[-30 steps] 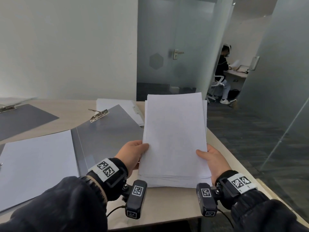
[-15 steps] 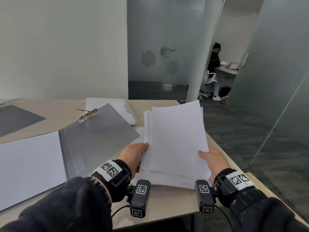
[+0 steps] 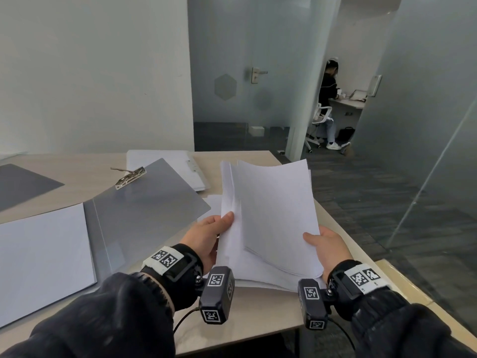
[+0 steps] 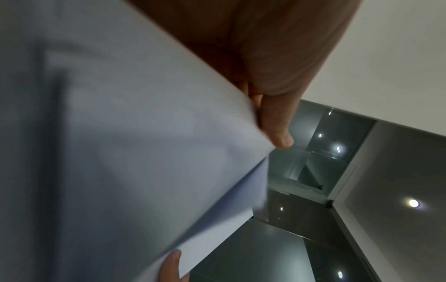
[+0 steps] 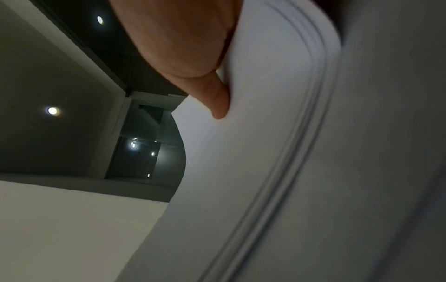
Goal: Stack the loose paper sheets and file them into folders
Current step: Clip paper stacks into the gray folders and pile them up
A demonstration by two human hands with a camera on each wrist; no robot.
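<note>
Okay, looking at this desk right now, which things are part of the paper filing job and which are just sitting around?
Part of the job:
- paper stack, held by left hand and right hand
- open grey folder with metal clip
- white folder behind it

Just around:
- glass door
- person at far desk

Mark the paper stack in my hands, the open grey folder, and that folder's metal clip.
paper stack (image 3: pixel 273 210), head view, middle of the top sheet.
open grey folder (image 3: pixel 147 210), head view, bare inside of its right cover.
metal clip (image 3: pixel 130 177), head view, middle of the clip plate.
</note>
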